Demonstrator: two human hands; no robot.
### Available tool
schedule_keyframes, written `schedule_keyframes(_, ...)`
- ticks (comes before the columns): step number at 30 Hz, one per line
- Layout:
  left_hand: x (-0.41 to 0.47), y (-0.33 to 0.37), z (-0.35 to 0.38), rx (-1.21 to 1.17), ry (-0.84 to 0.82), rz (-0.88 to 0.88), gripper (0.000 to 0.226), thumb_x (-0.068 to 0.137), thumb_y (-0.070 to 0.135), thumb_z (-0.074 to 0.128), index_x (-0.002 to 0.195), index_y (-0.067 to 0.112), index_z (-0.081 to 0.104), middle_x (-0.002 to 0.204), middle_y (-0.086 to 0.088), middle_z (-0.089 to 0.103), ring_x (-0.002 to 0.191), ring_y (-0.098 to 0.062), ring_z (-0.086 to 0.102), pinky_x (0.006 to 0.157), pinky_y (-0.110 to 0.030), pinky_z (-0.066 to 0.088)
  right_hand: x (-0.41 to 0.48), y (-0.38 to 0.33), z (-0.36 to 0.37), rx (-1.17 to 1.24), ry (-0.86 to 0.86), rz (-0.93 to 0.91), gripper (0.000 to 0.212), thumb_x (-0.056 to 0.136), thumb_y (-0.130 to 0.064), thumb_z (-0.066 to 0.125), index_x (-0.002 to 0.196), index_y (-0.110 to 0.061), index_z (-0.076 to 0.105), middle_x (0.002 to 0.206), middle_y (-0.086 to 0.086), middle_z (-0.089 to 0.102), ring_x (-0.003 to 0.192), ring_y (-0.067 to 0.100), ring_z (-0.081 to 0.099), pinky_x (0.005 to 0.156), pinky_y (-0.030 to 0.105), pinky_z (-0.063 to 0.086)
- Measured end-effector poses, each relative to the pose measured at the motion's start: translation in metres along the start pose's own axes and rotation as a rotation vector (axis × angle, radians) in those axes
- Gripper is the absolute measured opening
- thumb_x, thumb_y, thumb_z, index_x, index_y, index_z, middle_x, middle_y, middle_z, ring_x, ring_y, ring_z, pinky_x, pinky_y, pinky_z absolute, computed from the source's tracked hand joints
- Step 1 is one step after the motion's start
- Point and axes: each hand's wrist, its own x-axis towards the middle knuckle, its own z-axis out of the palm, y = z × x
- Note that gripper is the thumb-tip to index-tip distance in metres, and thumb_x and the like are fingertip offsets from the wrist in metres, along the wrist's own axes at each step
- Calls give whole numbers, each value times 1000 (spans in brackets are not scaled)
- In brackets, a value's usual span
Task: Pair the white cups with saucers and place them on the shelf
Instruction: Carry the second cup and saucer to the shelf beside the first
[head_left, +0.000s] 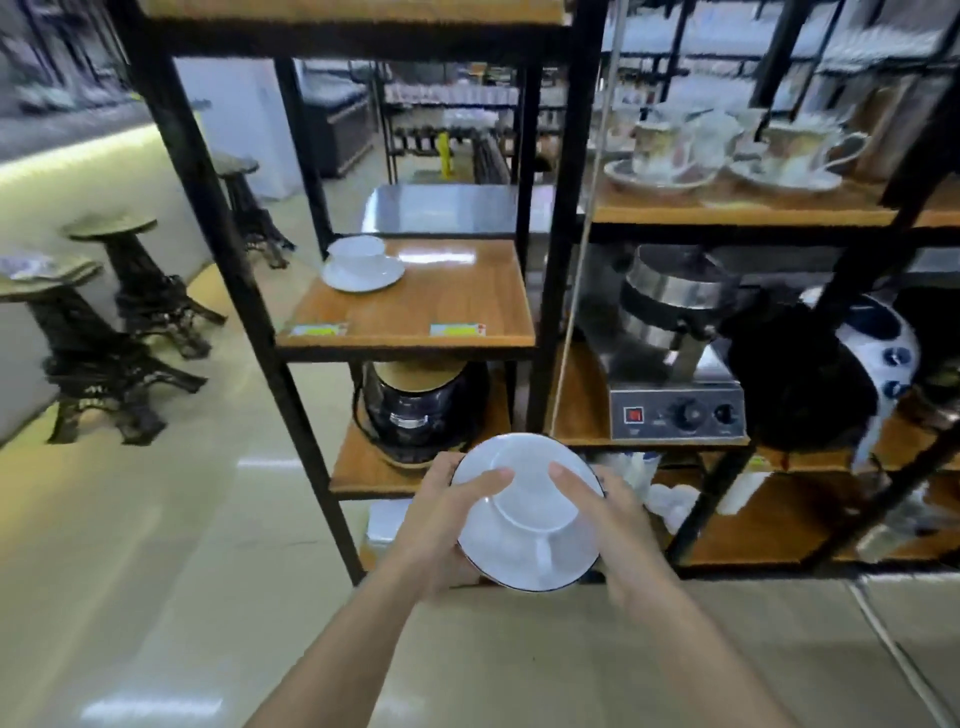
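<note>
A white cup (535, 499) sits on a white saucer (524, 564) with a dark rim, both held low in front of the shelf unit. My left hand (441, 525) grips the saucer's left edge, thumb against the cup. My right hand (608, 514) grips the right edge the same way. The cup's handle points toward me. Another white cup (358, 248) stands on its saucer (362, 273) at the back left of the wooden middle shelf (431, 306).
Black metal uprights (558, 218) frame the shelves. A dark glass pot (421, 405) sits on the lower shelf. To the right stand a steel appliance with knobs (675, 364) and patterned cups on saucers (665, 150) higher up. Black stools (135, 291) stand at left.
</note>
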Motion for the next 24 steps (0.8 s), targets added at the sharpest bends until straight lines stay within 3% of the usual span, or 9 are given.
schedule_keyframes(3,50,23,-20,21,83,35,31,78,32,72,103,26,56,105,-1,65,91,-25,65,54,-37,58,51,-14,30,-22,-75,-27,39,84,-41,63,116,-26,45,98,-11,54,85,5,51,64,22,42)
schedule_keyframes(6,101,49,-32,22,130,-1,32,78,35,71,103,25,55,107,-6,64,92,-30,65,66,-51,60,105,-34,51,-95,-115,-35,45,83,-47,62,119,-26,43,104,-7,52,88,5,50,64,22,42)
schedule_keyframes(8,131,69,-37,4,125,-9,29,79,33,70,102,22,57,102,-6,65,90,-29,66,68,-48,59,139,-52,64,-133,-128,-34,51,81,-51,62,120,-23,45,107,-4,55,93,10,53,65,23,43)
schedule_keyframes(11,174,103,-46,18,122,15,37,80,33,70,111,18,56,101,-2,63,90,-25,63,56,-35,55,187,-77,86,-135,-97,-28,54,81,-50,63,124,-21,50,114,-2,58,102,18,56,69,27,44)
schedule_keyframes(17,254,154,-66,142,65,-23,44,78,39,70,113,20,53,103,1,59,85,-20,61,44,-29,53,260,-107,122,-123,-22,27,58,77,-54,65,123,-21,53,118,0,58,108,24,55,93,40,47)
schedule_keyframes(21,311,175,-72,280,33,8,46,76,44,69,106,11,62,97,-6,68,80,-21,66,46,-25,51,302,-122,135,-136,61,47,52,76,-53,66,114,-18,58,107,2,64,98,24,61,89,41,51)
schedule_keyframes(24,344,190,-74,379,-14,24,43,80,45,65,102,8,61,95,-9,66,82,-22,65,60,-34,57,321,-131,145,-78,81,26,40,81,-44,66,108,-16,63,99,1,69,94,22,64,83,35,49)
